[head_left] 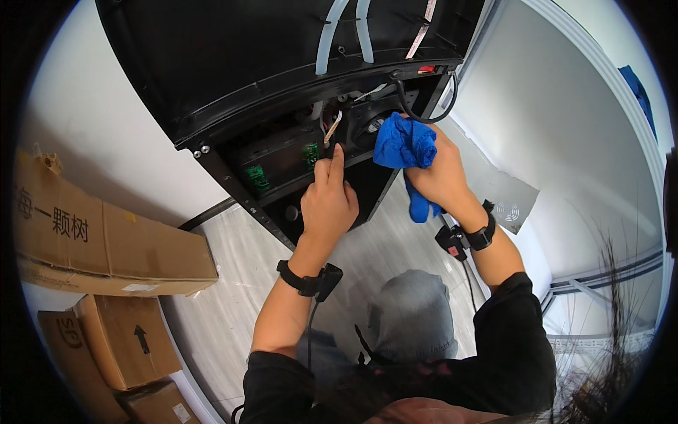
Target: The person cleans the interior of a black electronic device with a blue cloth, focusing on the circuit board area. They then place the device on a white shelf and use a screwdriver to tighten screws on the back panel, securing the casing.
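A tall black machine (212, 99) stands before me with its lower compartment uncovered. Inside it show green circuit boards (258, 177), a thin bundle of wires (332, 128) and a round black fan (372, 126). My left hand (328, 201) reaches to the compartment, index finger stretched out at its front bar below the wires. Its other fingers are partly bent, and nothing shows in them. A crumpled blue cloth (406, 143) is bunched in my right hand (445, 169), beside the fan. Part of the cloth hangs below that hand; the fingertips are hidden behind it.
A black cable (452, 106) loops at the machine's right corner. Cardboard boxes (134, 247) are stacked along the left wall. A perforated grey metal panel (505, 201) leans at the right. Pale tubes (330, 39) run down the machine's upper part. Grey wood-look floor (233, 261) lies beneath.
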Motion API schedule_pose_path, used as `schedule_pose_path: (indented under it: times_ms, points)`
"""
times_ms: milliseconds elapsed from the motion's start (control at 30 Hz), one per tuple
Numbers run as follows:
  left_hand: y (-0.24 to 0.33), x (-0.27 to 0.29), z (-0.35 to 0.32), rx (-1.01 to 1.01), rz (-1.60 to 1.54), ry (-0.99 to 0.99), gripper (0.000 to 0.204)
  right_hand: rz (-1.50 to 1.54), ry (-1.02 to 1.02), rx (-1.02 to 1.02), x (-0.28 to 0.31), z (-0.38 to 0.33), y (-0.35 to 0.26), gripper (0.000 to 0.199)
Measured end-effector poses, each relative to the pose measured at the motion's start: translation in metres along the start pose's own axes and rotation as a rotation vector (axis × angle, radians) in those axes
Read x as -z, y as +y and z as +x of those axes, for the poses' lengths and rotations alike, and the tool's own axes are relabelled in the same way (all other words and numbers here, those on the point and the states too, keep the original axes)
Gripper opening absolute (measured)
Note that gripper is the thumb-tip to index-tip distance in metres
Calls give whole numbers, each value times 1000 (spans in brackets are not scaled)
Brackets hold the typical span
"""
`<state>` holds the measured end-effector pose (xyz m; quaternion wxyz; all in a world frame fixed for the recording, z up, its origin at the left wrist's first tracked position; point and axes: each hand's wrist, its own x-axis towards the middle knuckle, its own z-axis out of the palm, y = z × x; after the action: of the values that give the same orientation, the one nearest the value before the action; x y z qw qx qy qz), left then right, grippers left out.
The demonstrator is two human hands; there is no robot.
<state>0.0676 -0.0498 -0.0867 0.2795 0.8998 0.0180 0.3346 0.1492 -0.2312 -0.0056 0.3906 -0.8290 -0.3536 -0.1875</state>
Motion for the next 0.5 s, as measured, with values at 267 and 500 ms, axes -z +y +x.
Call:
schedule_pose_path:
  times_ms: [267, 500]
  points:
    - [0, 1, 0, 8, -6, -2, 67, 35, -27, -64, -27, 12, -11, 49]
    - [-7, -5, -1, -68, 14, 55, 65, -401, -102, 18, -3, 8, -4, 64]
